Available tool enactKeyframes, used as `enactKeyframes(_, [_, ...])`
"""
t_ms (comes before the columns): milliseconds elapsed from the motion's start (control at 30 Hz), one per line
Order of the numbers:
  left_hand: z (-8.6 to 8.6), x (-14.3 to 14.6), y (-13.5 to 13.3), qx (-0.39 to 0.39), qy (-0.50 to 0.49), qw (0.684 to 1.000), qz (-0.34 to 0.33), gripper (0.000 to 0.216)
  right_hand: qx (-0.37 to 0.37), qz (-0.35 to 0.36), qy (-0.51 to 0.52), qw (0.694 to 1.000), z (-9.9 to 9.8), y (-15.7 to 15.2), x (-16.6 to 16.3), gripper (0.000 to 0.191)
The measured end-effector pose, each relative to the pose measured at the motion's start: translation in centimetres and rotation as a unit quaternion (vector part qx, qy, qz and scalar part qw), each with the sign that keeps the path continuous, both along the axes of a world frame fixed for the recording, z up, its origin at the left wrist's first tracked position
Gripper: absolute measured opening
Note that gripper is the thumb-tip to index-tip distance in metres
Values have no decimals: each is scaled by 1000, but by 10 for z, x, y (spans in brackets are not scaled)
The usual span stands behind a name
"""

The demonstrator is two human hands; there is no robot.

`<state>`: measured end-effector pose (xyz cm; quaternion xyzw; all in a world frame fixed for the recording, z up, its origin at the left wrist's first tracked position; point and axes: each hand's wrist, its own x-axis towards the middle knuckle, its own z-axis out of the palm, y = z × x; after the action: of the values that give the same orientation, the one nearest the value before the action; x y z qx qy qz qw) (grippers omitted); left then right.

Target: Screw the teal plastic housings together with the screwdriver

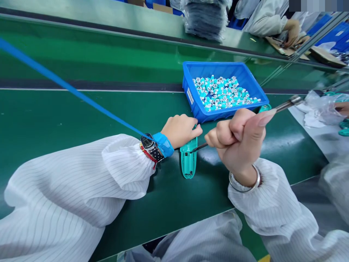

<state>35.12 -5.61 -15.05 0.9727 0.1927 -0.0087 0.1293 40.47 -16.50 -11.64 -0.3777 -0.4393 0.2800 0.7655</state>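
A teal plastic housing (pixel 188 165) lies on the green table, its open inner side up with small dark parts in it. My left hand (pixel 180 130) is closed around the housing's far end, partly hiding it. A blue wrist strap with a taut blue cord sits on that wrist beside a watch. In my right hand (pixel 240 140) is a thin metal tool (pixel 286 104), gripped in a fist with the thumb along it. Its dark narrow tip reaches left to the housing's inner side; its thicker metal end points up to the right.
Just beyond my hands stands a blue bin (pixel 226 115) of small teal-and-white parts. Another teal piece (pixel 265 108) lies by its right corner. Plastic-wrapped stacks (pixel 205 20) rest on the raised far ledge. A co-worker's hands (pixel 293 34) are at the upper right; plastic bags (pixel 320 109) lie at right.
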Motion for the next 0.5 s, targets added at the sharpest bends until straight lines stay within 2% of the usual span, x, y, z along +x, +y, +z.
enactKeyframes(233, [2, 0, -1, -12, 10, 1000, 0, 40, 2, -3, 19, 1000, 0, 3, -4, 47])
enactKeyframes(500, [3, 0, -1, -34, 1, 999, 22, 36, 8, 29, -53, 998, -9, -2, -17, 43])
